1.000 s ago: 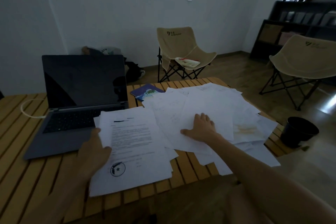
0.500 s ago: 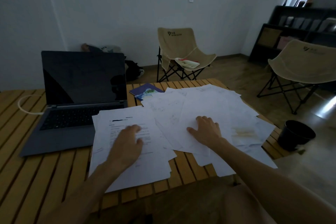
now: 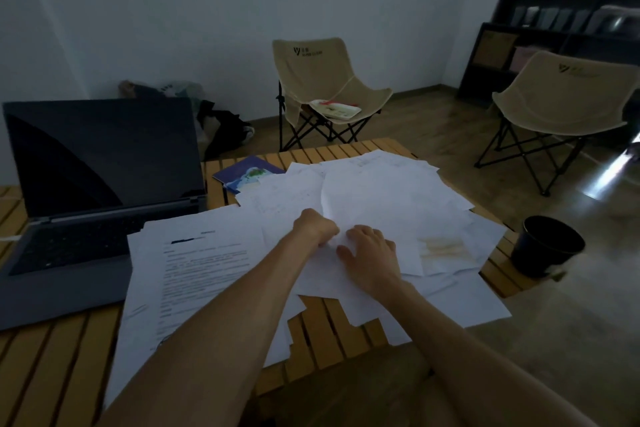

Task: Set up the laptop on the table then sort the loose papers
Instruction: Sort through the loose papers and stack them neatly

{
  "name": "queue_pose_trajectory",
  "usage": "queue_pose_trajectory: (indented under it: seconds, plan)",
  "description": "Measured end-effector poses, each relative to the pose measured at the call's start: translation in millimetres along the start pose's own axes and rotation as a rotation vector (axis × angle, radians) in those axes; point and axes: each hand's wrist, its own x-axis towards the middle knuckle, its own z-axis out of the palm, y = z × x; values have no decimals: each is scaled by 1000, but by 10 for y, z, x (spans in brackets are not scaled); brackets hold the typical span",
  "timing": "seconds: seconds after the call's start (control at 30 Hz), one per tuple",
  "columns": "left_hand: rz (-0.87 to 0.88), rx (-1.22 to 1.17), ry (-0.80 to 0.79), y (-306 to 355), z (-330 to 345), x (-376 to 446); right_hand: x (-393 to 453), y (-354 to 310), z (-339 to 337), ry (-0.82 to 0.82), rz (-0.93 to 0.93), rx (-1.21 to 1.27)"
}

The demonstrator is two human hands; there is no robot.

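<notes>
An open grey laptop [image 3: 86,191] with a dark screen stands at the left of the slatted wooden table [image 3: 52,367]. Loose white papers [image 3: 388,198] lie spread over the table's right half, and a printed stack [image 3: 197,263] lies beside the laptop. My left hand [image 3: 317,227] pinches the near edge of a blank sheet [image 3: 367,204] in the middle of the pile, and that edge is lifted. My right hand [image 3: 370,258] rests flat on the papers just right of it, fingers spread.
A blue booklet [image 3: 247,173] lies behind the papers. A black bin [image 3: 547,246] stands on the floor right of the table. Two beige folding chairs [image 3: 322,87] [image 3: 561,104] stand beyond, and a dark shelf [image 3: 554,28] fills the far right corner. A white cable [image 3: 8,237] lies left of the laptop.
My left hand has moved from the printed stack rightward to the middle of the pile and taken hold of a sheet's edge. My right hand has stayed on the papers.
</notes>
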Motion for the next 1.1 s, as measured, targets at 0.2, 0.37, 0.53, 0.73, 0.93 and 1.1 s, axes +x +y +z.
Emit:
queue_pose_trajectory:
  seconds: [0.2, 0.37, 0.53, 0.73, 0.93, 1.1]
  plan:
    - [594, 117, 334, -88, -414, -106, 12, 97, -307, 433, 421, 672]
    - [716, -218, 415, -345, -1301, -422, 3, 172, -520, 48, 425, 1718]
    - [617, -260, 309, -684, -1615, -495, -177, -132, -556, -356, 63, 1851]
    - [623, -337, 297, -893, -1774, -601, -140, -304, -517, -495, 134, 1783]
    - [578, -164, 460, -1196, -2113, -542, -183, -278, -613, -628, 180, 1543]
    - [676, 579, 661, -1068, -2215, -888, -138, -493, -549, -234, 57, 791]
